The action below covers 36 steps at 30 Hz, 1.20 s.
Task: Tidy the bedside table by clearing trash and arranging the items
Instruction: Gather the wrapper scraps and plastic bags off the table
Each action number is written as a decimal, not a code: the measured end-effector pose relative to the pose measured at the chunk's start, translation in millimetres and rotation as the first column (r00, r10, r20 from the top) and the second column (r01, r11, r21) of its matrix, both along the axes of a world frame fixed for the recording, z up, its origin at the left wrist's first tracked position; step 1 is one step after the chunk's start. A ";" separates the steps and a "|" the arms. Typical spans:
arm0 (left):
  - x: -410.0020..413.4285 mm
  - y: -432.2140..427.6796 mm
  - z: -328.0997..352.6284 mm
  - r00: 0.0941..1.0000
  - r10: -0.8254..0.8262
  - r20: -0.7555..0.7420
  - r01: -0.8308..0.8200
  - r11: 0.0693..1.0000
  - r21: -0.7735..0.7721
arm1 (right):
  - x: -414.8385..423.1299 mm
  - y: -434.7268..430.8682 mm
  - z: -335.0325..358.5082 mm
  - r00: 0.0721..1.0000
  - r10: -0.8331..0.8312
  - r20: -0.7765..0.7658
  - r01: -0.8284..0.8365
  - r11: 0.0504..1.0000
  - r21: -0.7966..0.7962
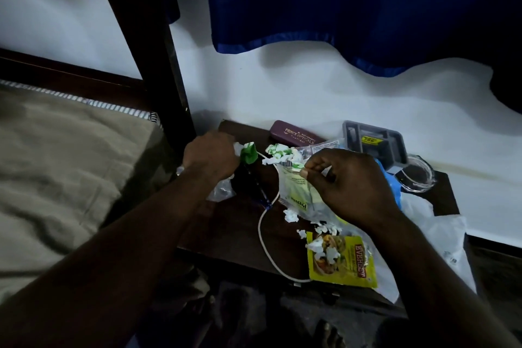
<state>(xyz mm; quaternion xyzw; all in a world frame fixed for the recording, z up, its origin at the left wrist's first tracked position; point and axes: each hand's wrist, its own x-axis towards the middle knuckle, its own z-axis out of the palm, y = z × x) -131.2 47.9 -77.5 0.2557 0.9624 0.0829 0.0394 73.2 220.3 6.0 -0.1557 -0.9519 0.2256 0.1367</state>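
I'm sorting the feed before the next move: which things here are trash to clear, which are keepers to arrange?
Trash to clear:
- crumpled green-and-white scrap in left hand
- pale wrapper pinched by right hand
- torn paper bits
- yellow sachet

Probably keepers:
- maroon spectacle case
- grey tray
- glass dish
- white cable

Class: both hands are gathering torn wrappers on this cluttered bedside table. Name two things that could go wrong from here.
1. The white cable loops under the scraps; the right hand lifting the clear wrapper might drag it along.
2. The glass ashtray sits near the table's far corner, close behind that hand; a careless sweep could knock it off.
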 end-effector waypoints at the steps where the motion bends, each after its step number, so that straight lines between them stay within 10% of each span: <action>1: 0.7 0.1 -0.5 1.000 -0.002 -0.016 0.003 1.000 0.021 | 0.9 1.8 0.4 1.000 0.001 -0.013 -0.001 1.000 0.004; 7: 7.7 -1.1 32.9 0.977 0.036 -0.208 0.018 0.967 0.255 | 3.5 26.8 9.3 0.970 -0.167 -0.177 0.176 0.984 0.036; 13: 27.9 -2.2 71.5 0.996 -0.037 -0.076 0.066 0.903 0.425 | 18.7 44.5 1.1 0.984 -0.179 -0.003 0.177 0.977 -0.116; 36: 95.9 -14.9 103.4 0.998 -0.061 0.022 0.044 0.888 0.458 | 34.0 69.0 -18.0 0.929 -0.181 0.322 0.127 0.975 0.183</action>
